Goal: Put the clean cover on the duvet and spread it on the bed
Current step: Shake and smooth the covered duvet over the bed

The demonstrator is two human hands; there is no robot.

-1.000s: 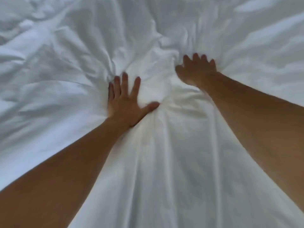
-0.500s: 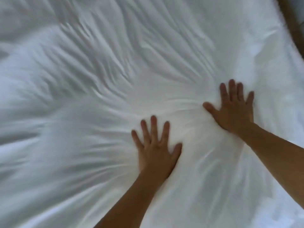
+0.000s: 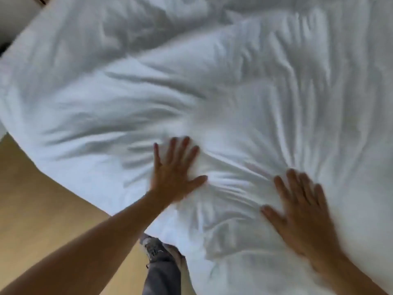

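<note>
Palms down, the left hand (image 3: 173, 175) and right hand (image 3: 302, 211) lie flat with fingers spread, pressing the white covered duvet (image 3: 212, 92) on the bed; this looks like the smoothing step, and next calls for sweeping wrinkles outward toward the edge over the wooden floor (image 3: 42, 209)

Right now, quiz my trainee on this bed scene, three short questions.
1. True or false: the left grip pinches a fold of the duvet.
2. The right grip lies: A flat on the duvet, B on a pillow, C in the air?
3. Fill in: the shoe stands on the wooden ____.
Key: 1 false, it presses flat with fingers spread; 2 A; 3 floor.
</note>
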